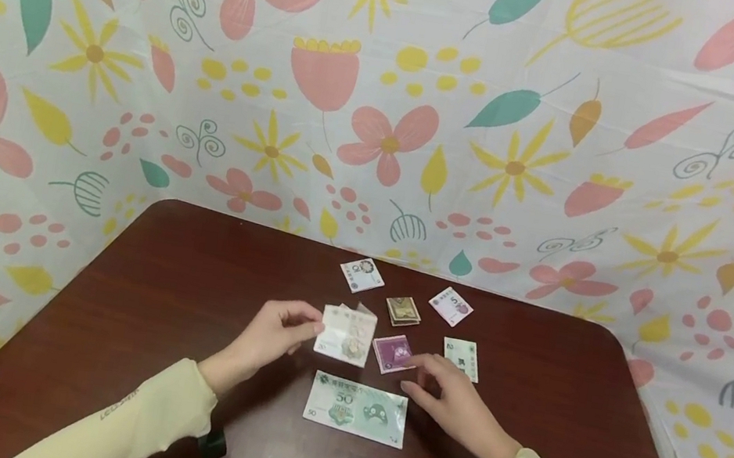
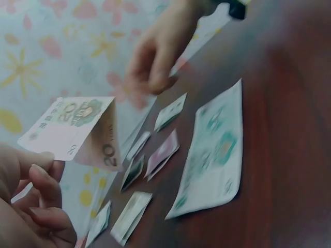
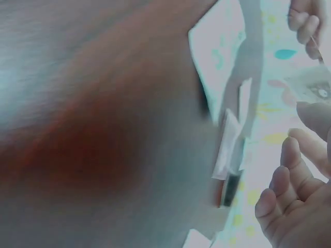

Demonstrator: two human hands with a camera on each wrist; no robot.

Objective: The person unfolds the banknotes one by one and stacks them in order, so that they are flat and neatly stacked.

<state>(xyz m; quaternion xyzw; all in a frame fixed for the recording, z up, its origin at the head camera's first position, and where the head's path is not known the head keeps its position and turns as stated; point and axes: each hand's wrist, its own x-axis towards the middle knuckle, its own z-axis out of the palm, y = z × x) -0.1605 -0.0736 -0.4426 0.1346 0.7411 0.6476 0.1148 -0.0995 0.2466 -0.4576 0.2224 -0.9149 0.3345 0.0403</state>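
My left hand [image 1: 273,335] pinches a folded banknote [image 1: 342,335] between thumb and fingers. In the left wrist view the held note [image 2: 67,129] shows a 20 on both halves, which hang apart along the fold. My right hand [image 1: 451,400] is off to the right, its fingers loosely bent and holding nothing. Its fingertips overlap the edge of a folded purple banknote [image 1: 393,353] in the head view. In front of both hands a green 50 banknote [image 1: 356,409] lies unfolded on the table, with a bird-like cartoon figure on it.
Farther back lie a folded pale note [image 1: 362,274], a folded brown note [image 1: 403,311] and a folded note marked 5 [image 1: 451,306]. Beside the right hand is a folded green note [image 1: 461,359]. A flowered cloth [image 1: 392,106] hangs behind the dark wooden table [image 1: 192,258].
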